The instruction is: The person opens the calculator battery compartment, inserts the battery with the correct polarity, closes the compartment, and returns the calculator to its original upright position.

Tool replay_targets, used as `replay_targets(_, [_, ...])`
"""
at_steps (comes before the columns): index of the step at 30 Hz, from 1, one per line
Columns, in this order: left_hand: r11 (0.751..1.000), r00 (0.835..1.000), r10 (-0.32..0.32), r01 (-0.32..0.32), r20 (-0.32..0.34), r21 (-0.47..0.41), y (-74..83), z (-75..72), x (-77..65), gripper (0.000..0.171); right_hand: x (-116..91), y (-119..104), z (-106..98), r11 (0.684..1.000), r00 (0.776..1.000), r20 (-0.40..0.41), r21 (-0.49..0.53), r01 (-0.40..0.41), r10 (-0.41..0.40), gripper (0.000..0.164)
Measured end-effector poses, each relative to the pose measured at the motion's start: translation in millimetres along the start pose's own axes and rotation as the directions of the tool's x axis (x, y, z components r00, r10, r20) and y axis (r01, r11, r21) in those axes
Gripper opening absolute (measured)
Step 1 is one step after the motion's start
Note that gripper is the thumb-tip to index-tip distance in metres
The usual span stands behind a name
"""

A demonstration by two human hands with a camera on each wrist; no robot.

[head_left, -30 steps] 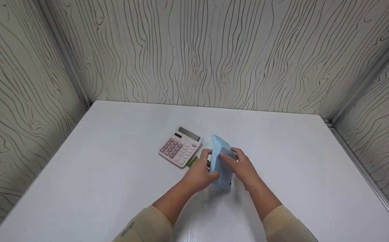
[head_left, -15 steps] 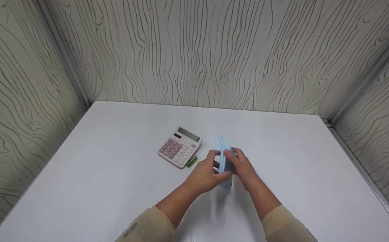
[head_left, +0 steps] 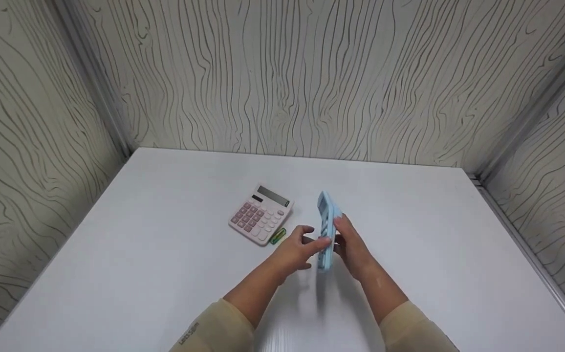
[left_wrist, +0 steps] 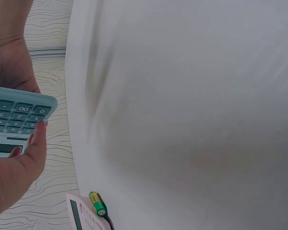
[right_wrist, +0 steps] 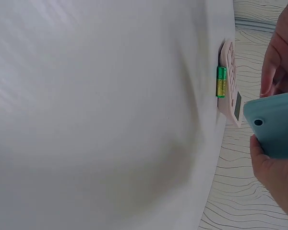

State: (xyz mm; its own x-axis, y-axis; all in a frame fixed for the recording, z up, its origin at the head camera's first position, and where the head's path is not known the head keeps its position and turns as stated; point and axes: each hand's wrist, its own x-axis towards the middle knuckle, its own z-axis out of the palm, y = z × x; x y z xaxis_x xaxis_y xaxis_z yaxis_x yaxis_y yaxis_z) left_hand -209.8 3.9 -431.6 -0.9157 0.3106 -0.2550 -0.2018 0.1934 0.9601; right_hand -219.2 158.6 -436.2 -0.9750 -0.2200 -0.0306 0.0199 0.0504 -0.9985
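My right hand (head_left: 356, 252) holds a light blue calculator (head_left: 330, 220) on edge above the table, its keypad facing left. The thumb of my left hand (head_left: 291, 252) touches the key side, while the other left fingers are spread away from it. In the left wrist view the number keys of the blue calculator (left_wrist: 20, 115) show. Its plain back with a dark round foot shows in the right wrist view. Left of the hands, a pink calculator (head_left: 253, 222) lies face up. A green and gold battery (head_left: 278, 236) lies against its right side.
A white table (head_left: 165, 283) spreads under both hands. Wood-grain patterned panels (head_left: 282, 73) stand at the back and on both sides, joined by metal posts at the corners.
The blue calculator has turned from showing its back to showing its keypad on the left. My left hand has loosened from a grip on it to a thumb touch.
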Motion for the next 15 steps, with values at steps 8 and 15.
replay_targets(8, [0.992,0.982,-0.085,0.098,0.169,-0.075,-3.2,-0.5,-1.6,0.101,-3.1,1.1,8.2,0.999,0.999,0.033,0.029,0.020,-0.021,0.066])
replay_targets(15, [0.986,0.983,-0.068,0.092,0.168,-0.137,-5.4,2.4,-1.8,0.101,-5.1,1.2,10.2,0.998,0.997,0.067,0.039,0.045,-0.048,0.066])
